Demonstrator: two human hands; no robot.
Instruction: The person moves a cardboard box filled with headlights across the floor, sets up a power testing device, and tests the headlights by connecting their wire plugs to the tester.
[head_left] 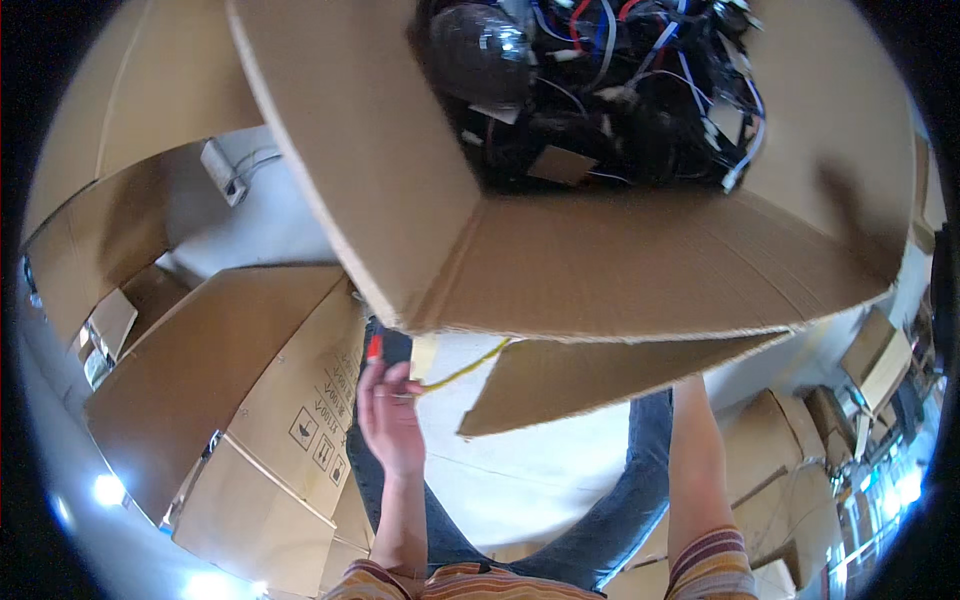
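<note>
A large open cardboard box [600, 270] stands before me, its near flap [600, 385] hanging down. Inside lies a tangle of black parts and wires [640, 110] in red, blue and white, with a dark rounded bundle [480, 55] wrapped in clear film at the left. Just below the box's near left corner, my left hand [390, 420] is closed with a yellow cord [465, 368] at its fingers; the cord runs up behind the flap. Something small and red [375, 348] shows by the fingertips. My right forearm [697, 460] reaches up behind the flap, which hides that hand.
Closed cardboard cartons [270, 400] stand to my left, one with printed handling symbols. More cartons [780, 460] are at the right. A pale floor [520, 470] shows between my legs in blue jeans. A white fixture with a cable [225, 172] is at the upper left.
</note>
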